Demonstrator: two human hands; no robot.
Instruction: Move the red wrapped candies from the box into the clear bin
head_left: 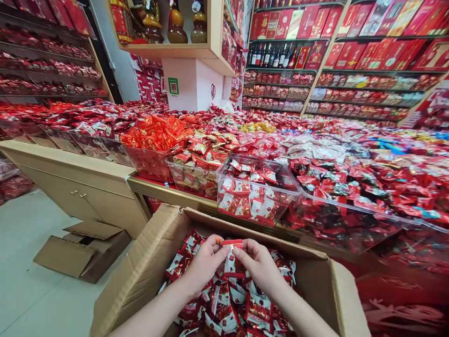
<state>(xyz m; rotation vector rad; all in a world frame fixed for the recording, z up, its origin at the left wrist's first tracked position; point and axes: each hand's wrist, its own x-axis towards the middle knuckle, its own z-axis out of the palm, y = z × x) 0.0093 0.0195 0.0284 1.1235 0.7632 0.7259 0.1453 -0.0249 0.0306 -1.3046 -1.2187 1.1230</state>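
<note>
A small red and white wrapped packet (233,262) is held upright between my two hands, above an open cardboard box (135,271). The fingers of my left hand (209,257) pinch its upper left corner. At the upper right corner, my right hand (258,262) pinches the same packet. Many similar packets (224,304) lie loose in the box below and around my hands. Just beyond the box, a clear plastic bin (257,201) holds more red and white packets.
Bins of red and orange packets (154,133) line the display counter (80,180) ahead. A smaller cardboard box (82,252) sits on the floor at left. Shelves (326,42) with bottles and red boxes stand behind, and a wooden cabinet (175,49) overhangs the counter.
</note>
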